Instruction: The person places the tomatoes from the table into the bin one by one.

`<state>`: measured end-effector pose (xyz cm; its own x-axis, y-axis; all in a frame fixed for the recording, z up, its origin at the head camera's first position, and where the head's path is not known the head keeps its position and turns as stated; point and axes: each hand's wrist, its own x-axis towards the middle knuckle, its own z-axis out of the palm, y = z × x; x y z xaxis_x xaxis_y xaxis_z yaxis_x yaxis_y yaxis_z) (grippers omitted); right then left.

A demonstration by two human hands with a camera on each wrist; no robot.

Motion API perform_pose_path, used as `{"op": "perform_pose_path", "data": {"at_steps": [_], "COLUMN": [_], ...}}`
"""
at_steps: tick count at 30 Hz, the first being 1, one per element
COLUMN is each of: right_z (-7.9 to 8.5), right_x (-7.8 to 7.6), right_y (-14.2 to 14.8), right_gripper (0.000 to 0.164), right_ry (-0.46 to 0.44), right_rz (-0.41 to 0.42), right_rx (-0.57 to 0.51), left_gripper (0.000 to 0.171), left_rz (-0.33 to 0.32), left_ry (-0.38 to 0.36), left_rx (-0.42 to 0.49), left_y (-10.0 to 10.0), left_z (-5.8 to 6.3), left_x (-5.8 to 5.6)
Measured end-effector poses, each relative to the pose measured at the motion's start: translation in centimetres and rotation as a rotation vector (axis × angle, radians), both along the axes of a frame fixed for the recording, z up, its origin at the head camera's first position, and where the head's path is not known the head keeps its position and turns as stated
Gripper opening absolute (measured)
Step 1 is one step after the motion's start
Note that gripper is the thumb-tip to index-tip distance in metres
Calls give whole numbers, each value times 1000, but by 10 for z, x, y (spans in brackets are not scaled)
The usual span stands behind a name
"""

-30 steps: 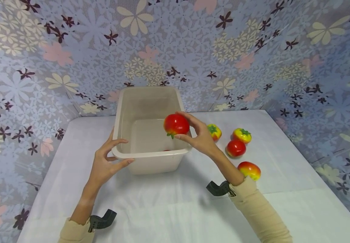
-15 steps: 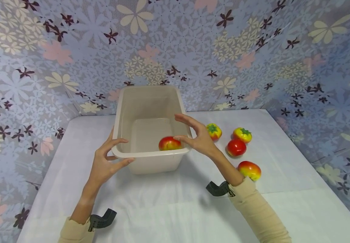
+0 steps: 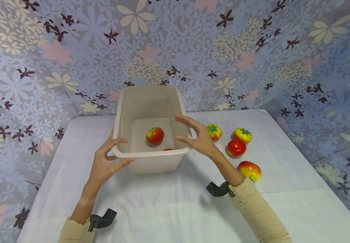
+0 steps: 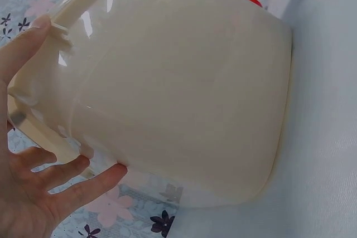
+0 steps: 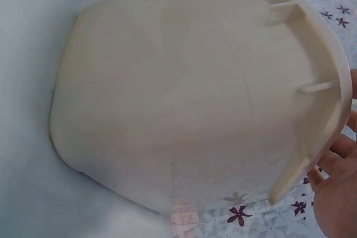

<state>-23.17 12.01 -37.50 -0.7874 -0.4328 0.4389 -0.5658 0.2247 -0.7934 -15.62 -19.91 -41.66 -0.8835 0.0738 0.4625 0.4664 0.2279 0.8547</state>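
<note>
A beige plastic bin [image 3: 149, 165] stands on the white-covered table. My left hand [image 3: 103, 162] grips its rim at the near left corner, with the thumb outside the front wall and a fingertip over the inside; the left wrist view also shows my hand [image 4: 39, 188] at the rim. My right hand [image 3: 200, 138] is held over the right rim, thumb and fingers spread apart with nothing between them. Inside the bin lies a red and yellow toy tomato [image 3: 155, 135] on the floor. Part of another red fruit [image 3: 167, 149] shows behind the front wall, mostly hidden.
Right of the bin lie two yellow toy tomatoes with green tops, one near my right hand [image 3: 213, 131] and one farther right [image 3: 242, 135]. Beside them are a red toy fruit [image 3: 236, 147] and a red-yellow one [image 3: 249, 170]. A flowered wall covering [image 3: 193, 50] stands behind the table.
My right hand has let go of the toy tomato, which dropped into the bin and rolled left and away from the front wall. My left hand has stayed on the rim.
</note>
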Motion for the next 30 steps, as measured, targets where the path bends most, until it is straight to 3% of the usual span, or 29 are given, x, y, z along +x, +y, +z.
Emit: {"op": "perform_pose_path", "data": {"at_steps": [13, 17, 25, 30], "right_z": [-9, -15, -27, -31], "right_x": [1, 6, 19, 35], "right_y": [17, 29, 65, 96], "right_gripper": [59, 58, 54, 55], "right_ry": [19, 9, 6, 0], "right_rz": [2, -10, -88, -94], "right_rx": [-109, -164, -177, -241], "left_gripper": [53, 53, 53, 53], "left_rz": [9, 13, 18, 49], "left_ry": [-16, -19, -22, -31], "left_rx": [-6, -17, -36, -65], "left_y": [1, 1, 1, 1], "left_z": [2, 2, 2, 1], "left_x": [1, 2, 2, 3]}}
